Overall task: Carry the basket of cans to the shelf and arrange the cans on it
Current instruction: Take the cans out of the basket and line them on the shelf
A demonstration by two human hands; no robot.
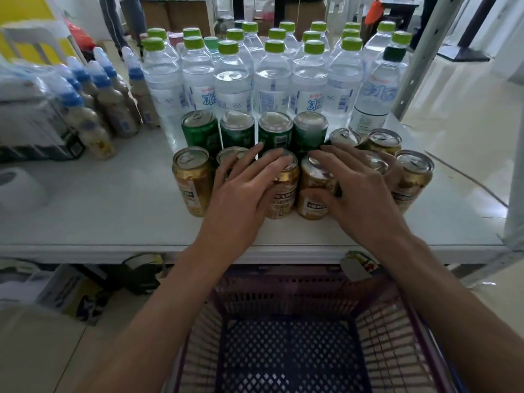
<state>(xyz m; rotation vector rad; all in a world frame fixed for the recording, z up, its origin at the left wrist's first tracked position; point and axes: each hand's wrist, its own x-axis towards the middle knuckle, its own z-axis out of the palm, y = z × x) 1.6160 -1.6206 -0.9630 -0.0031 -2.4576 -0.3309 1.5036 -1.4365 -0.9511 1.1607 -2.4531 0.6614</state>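
Cans [283, 182] standing upright on the shelf [113, 217], gold row near, green row just behind, water bottles [232, 78] farther back. Basket [289, 344] below the near edge, apparently emptied. Left hand [243, 191] spread flat over two gold tops, gripping nothing. Right hand [354, 188] curled round a gold can's side. Probably rigid yet dentable, smooth-walled, moderately heavy if full; best gripped round the body, not the rim.
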